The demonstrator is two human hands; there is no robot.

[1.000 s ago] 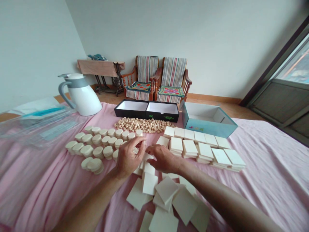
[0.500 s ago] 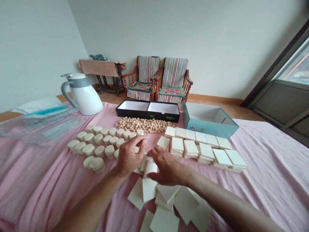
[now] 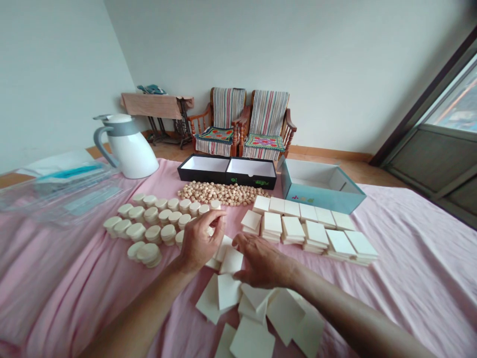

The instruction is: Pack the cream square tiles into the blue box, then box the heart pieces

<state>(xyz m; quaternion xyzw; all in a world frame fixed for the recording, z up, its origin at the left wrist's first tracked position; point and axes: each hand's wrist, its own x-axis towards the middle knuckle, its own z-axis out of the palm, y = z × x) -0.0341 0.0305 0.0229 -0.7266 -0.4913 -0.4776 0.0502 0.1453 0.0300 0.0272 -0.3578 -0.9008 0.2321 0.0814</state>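
My left hand [image 3: 197, 241] is curled in a pinch, thumb against forefinger, round a few cream square tiles whose edges show under its fingers. My right hand [image 3: 263, 261] lies palm down, fingers stretched, on the loose heap of cream square tiles [image 3: 253, 311] near me, its fingertips touching a tilted tile [image 3: 231, 259]. Neat stacks of square tiles [image 3: 316, 231] stand in two rows to the right. Rows of stacked cream round discs [image 3: 156, 221] lie to the left of my left hand.
A pile of small wooden beads [image 3: 221, 192] lies behind the hands, before a black two-part box [image 3: 227, 178] and an open blue box [image 3: 320, 196]. A white jug [image 3: 126, 146] and clear plastic packaging [image 3: 63, 186] sit left on the pink cloth [image 3: 410, 258]. Two chairs stand by the wall.
My right hand has drawn back toward me from beside the left hand onto the loose tile heap. The left hand has kept its place and its pinch.
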